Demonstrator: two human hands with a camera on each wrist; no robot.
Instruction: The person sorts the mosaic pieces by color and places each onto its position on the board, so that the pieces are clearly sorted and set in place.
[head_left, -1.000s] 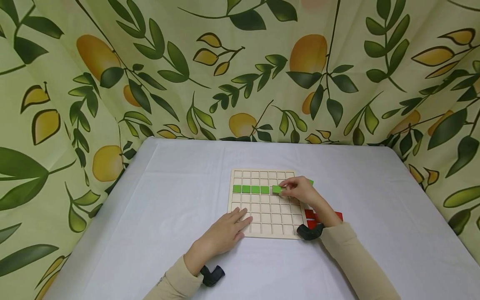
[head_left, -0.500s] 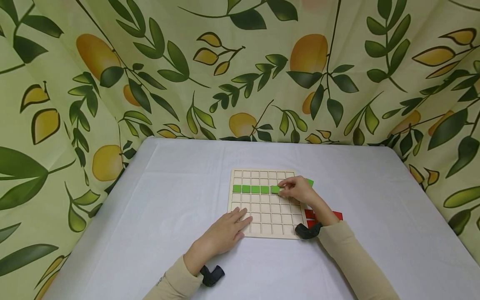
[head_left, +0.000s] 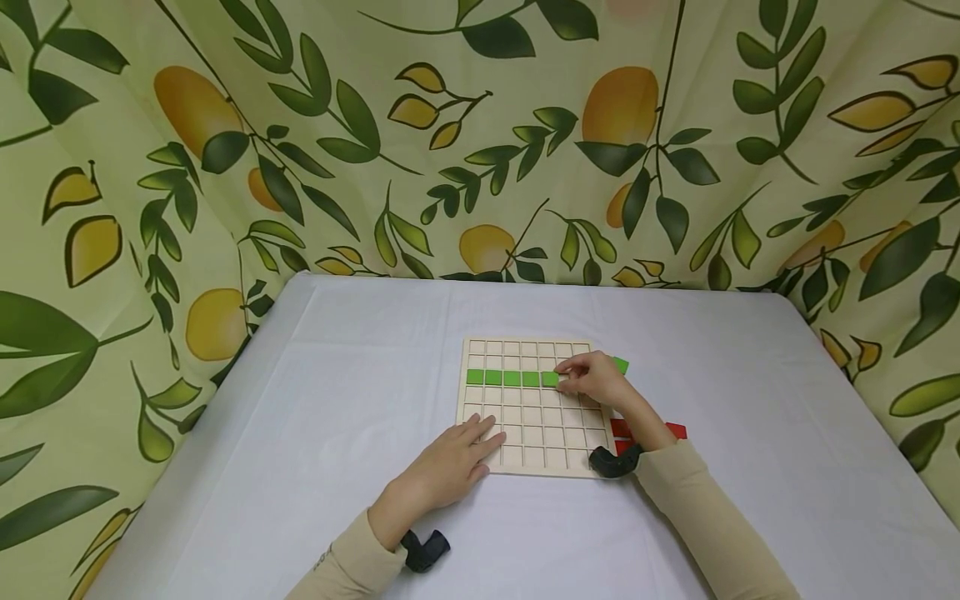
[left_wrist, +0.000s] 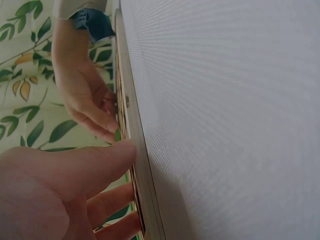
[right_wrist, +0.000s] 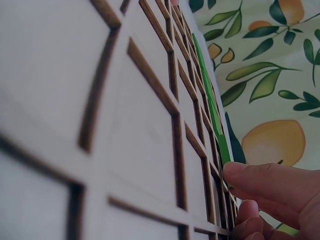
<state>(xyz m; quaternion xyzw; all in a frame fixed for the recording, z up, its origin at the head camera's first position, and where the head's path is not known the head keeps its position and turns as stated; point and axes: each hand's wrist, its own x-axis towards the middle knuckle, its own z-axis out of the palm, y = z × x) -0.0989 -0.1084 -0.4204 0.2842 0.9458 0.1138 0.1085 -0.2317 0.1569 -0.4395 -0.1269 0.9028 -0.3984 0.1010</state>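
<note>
A pale wooden grid board (head_left: 532, 436) lies on the white table. Along its third row from the back run several green square tiles (head_left: 512, 378), side by side in the cells. The rightmost green tile (head_left: 550, 379) sits in or on the fifth cell, and my right hand (head_left: 596, 381) pinches its right edge between thumb and fingers. In the right wrist view the thumb (right_wrist: 237, 172) touches that tile's near edge. My left hand (head_left: 442, 462) rests with spread fingers on the board's front left corner; its thumb (left_wrist: 115, 160) lies along the edge in the left wrist view.
Red tiles (head_left: 620, 428) lie to the right of the board, partly hidden by the right forearm. Another green piece (head_left: 621, 365) shows beyond the right hand. A patterned fruit-and-leaf curtain (head_left: 480, 150) hangs behind the white-covered table (head_left: 360, 375).
The right hand has shifted the rightmost green tile slightly left, and it now lies flatter and in line with the row. The left hand has stayed in place.
</note>
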